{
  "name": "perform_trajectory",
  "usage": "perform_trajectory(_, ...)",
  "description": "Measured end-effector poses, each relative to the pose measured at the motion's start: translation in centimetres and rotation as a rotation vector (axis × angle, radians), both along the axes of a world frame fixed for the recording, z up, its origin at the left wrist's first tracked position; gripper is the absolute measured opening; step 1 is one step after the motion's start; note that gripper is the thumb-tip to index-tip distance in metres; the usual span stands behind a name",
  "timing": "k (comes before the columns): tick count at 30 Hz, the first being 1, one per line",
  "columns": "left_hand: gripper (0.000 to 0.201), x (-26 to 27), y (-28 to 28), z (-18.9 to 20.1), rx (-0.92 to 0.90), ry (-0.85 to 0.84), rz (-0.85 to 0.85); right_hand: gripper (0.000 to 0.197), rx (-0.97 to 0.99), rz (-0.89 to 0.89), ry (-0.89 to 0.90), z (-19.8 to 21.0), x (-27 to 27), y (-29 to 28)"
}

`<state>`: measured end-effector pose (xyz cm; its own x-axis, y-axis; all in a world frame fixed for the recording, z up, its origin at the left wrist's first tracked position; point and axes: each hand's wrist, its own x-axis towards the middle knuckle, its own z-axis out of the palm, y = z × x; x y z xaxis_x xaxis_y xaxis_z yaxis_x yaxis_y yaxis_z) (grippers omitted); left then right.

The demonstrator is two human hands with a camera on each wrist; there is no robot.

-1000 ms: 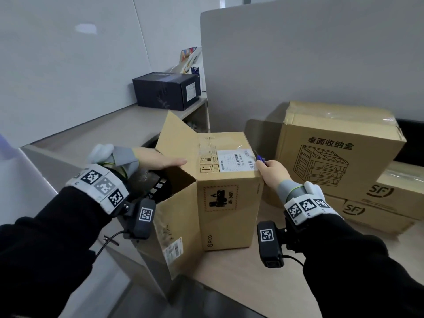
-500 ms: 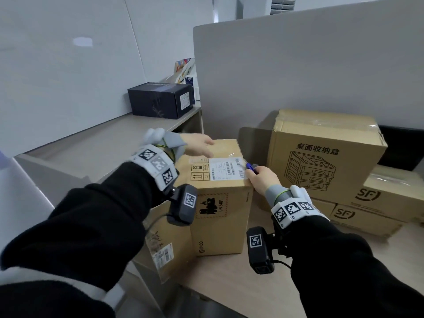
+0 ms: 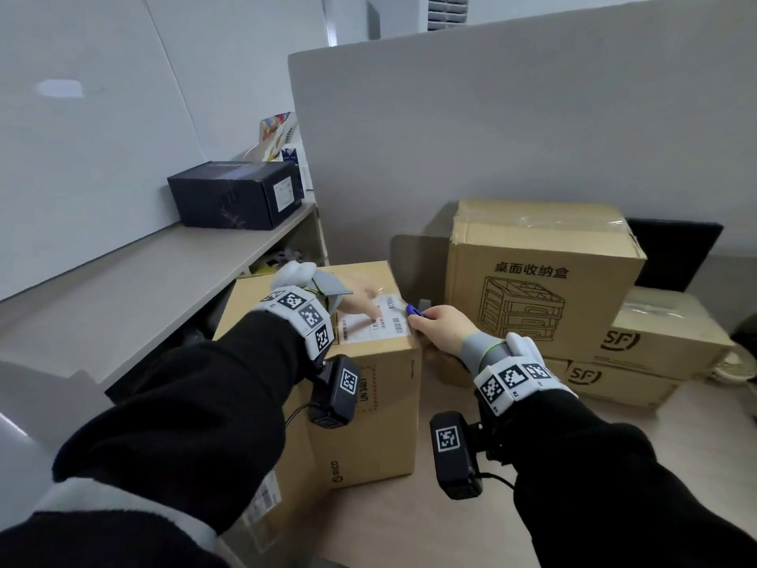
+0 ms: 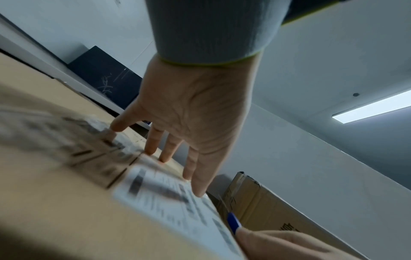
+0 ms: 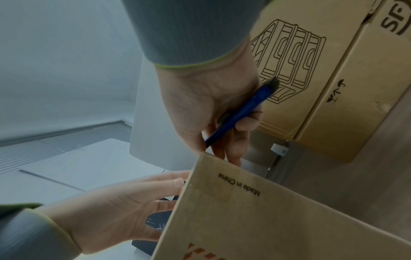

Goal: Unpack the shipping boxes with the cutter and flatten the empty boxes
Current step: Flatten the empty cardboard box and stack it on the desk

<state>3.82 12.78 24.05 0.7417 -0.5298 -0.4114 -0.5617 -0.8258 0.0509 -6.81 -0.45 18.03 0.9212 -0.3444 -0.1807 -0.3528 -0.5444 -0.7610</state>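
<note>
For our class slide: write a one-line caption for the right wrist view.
Right hand grips a blue cutter above a cardboard box.

Black box (image 3: 235, 194) on side shelf (image 3: 135, 276); grey partition (image 3: 512, 129) behind desk (image 3: 430, 526).

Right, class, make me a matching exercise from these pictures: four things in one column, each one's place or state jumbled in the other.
Things:
1. left hand
2. cutter
3. black box
4. organiser box

Places or states:
A. on the side shelf
B. stacked on an SF box
C. flat on the small box's top
D. gripped in the right hand

Pairs: 1-C, 2-D, 3-A, 4-B
</note>
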Motion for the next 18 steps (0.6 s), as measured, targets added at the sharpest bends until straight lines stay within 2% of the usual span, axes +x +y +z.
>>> perform_trajectory(5, 0.033, 5.2, -1.2, 0.1, -0.021, 0.009, 0.073, 0.022, 0.011, -0.046, 0.008, 0.5, 1.1, -1.0)
perform_trajectory(7, 0.036, 7.4, -2.4, 0.0, -0.027, 0.018, 0.059, 0.021, 0.004, -0.082, 0.003, 0.8, 1.7, -1.8)
perform_trajectory(11, 0.043, 5.9, -3.9, 2.6, -0.003, 0.016, -0.029, 0.019, 0.084, -0.141, -0.028, 1.6, 2.9, -2.7)
perform_trajectory(14, 0.047, 7.9, -4.9, 1.2, -0.044, 0.006, -0.032, 0.012, 0.140, -0.161, -0.033, 2.0, 4.2, -2.5)
perform_trajectory(18, 0.057, 10.0, -6.1, -1.5, -0.095, 0.030, -0.039, 0.022, -0.023, -0.127, 0.053, 2.6, 5.8, -1.9)
